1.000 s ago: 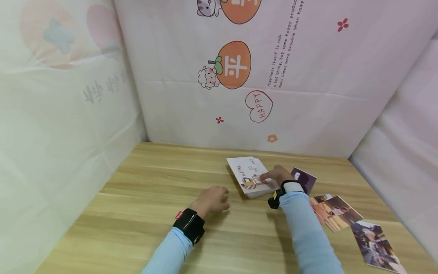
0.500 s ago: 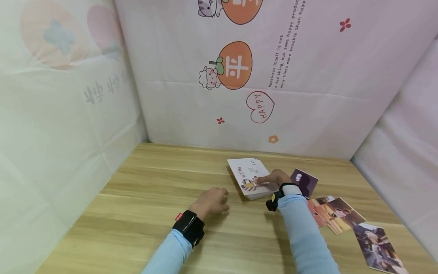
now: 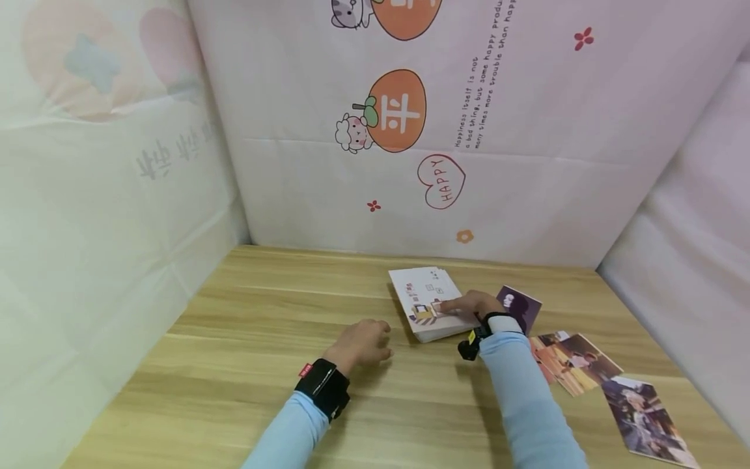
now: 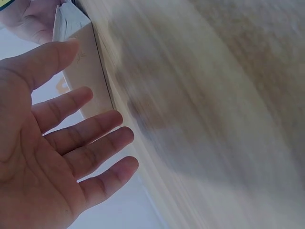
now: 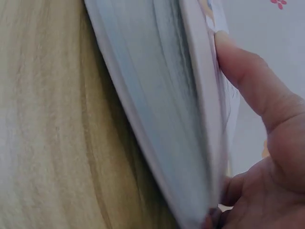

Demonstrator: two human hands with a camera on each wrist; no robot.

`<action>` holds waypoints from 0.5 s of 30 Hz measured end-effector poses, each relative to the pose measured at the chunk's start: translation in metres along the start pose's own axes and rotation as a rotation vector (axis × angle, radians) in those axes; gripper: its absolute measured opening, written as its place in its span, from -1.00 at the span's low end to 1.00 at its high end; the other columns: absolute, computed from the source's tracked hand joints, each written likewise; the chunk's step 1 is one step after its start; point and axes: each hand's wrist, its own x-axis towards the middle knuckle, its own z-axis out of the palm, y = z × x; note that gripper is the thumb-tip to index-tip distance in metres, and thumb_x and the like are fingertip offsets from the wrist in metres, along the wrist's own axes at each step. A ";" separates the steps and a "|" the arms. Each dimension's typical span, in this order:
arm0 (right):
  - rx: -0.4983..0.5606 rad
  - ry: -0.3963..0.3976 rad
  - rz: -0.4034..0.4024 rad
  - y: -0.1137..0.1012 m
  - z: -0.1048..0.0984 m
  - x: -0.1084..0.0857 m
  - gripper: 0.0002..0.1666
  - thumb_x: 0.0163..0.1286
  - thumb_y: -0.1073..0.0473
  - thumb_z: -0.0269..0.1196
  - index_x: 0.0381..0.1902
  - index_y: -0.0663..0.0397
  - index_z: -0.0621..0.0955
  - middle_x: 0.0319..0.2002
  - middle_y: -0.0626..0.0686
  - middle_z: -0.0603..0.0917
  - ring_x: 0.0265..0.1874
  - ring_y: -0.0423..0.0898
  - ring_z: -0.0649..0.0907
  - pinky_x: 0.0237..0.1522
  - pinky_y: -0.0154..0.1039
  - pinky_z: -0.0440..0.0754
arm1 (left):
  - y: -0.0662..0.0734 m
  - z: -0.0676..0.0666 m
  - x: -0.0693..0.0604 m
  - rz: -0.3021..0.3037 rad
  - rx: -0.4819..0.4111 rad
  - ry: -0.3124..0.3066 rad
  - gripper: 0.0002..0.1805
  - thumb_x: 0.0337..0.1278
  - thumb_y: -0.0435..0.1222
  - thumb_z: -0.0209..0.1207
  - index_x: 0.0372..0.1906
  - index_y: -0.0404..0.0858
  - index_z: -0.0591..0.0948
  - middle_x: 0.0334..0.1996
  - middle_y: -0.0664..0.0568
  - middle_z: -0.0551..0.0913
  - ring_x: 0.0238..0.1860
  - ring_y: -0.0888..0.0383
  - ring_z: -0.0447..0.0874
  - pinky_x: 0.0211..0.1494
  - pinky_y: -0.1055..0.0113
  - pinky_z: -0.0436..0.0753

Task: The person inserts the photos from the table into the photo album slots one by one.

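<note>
A small white photo album (image 3: 410, 286) with a printed cover lies on the wooden table, its pages (image 5: 152, 95) visible between thick covers in the right wrist view. My right hand (image 3: 477, 303) grips its right side, the thumb (image 5: 248, 71) on top of the cover and the other fingers curled at the edge, partly hidden. Left of the album, my left hand (image 3: 360, 342) hovers near the table with relaxed, spread fingers (image 4: 90, 129) and touches nothing. Close to my right wrist lies a dark purple photo card (image 3: 523, 306).
Several photo cards lie on the right of the table (image 3: 263, 326): overlapping orange-toned cards (image 3: 577, 365) and a darker one (image 3: 647, 420) nearer the front. White printed cloth (image 3: 328, 195) stands upright behind the table and along both sides.
My right thumb has slid a little to the left across the album's cover. The left hand and the loose photo cards have stayed in place.
</note>
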 end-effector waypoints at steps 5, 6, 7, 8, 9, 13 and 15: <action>0.218 0.020 0.028 0.002 -0.005 0.000 0.14 0.04 -0.10 0.34 0.33 0.44 0.05 0.27 0.42 0.13 0.19 0.27 0.21 0.20 0.10 0.17 | -0.003 0.001 0.000 0.003 0.003 0.008 -0.52 -0.01 -0.13 0.29 0.04 -0.26 0.54 -0.11 -0.05 0.60 -0.09 0.06 0.55 -0.08 0.22 0.52; 0.258 0.022 0.035 0.003 -0.005 -0.001 0.11 0.06 -0.07 0.33 0.34 0.42 0.06 0.27 0.41 0.12 0.19 0.28 0.20 0.20 0.12 0.16 | -0.003 0.001 0.000 0.001 0.005 0.008 -0.52 -0.01 -0.13 0.28 0.03 -0.26 0.54 -0.11 -0.05 0.60 -0.09 0.06 0.55 -0.09 0.22 0.52; 0.283 0.021 0.033 0.003 -0.005 -0.001 0.09 0.07 -0.06 0.33 0.33 0.41 0.07 0.26 0.41 0.13 0.18 0.28 0.20 0.19 0.14 0.16 | -0.003 0.001 -0.001 -0.001 0.002 0.008 -0.52 -0.01 -0.13 0.28 0.03 -0.26 0.54 -0.12 -0.05 0.60 -0.10 0.06 0.55 -0.10 0.22 0.52; 0.305 0.020 0.032 0.004 -0.006 -0.002 0.07 0.07 -0.04 0.34 0.33 0.39 0.07 0.27 0.40 0.12 0.19 0.29 0.20 0.19 0.15 0.15 | -0.003 0.002 -0.001 -0.001 0.001 0.007 -0.52 -0.01 -0.13 0.28 0.03 -0.26 0.54 -0.12 -0.05 0.60 -0.10 0.06 0.55 -0.10 0.22 0.52; 0.309 0.018 0.026 0.004 -0.006 -0.003 0.05 0.08 -0.04 0.33 0.33 0.38 0.09 0.27 0.41 0.12 0.19 0.30 0.20 0.18 0.17 0.14 | -0.003 0.002 -0.001 -0.002 0.003 0.007 -0.52 -0.01 -0.13 0.28 0.03 -0.26 0.54 -0.11 -0.05 0.60 -0.10 0.06 0.55 -0.10 0.22 0.52; 0.336 0.012 0.014 0.004 -0.005 -0.005 0.04 0.09 -0.02 0.32 0.36 0.31 0.09 0.32 0.38 0.07 0.22 0.30 0.17 0.19 0.18 0.10 | -0.001 0.000 -0.002 0.000 0.003 0.008 -0.53 0.01 -0.13 0.27 0.04 -0.26 0.54 -0.08 -0.05 0.59 -0.06 0.05 0.54 -0.08 0.21 0.52; 0.334 0.021 0.006 0.004 -0.003 -0.005 -0.02 0.11 0.00 0.31 0.35 0.31 0.13 0.31 0.37 0.10 0.20 0.28 0.19 0.19 0.16 0.12 | 0.000 0.000 -0.002 0.002 -0.002 0.005 -0.53 0.02 -0.13 0.26 0.04 -0.26 0.54 -0.06 -0.06 0.59 -0.05 0.04 0.54 -0.06 0.20 0.51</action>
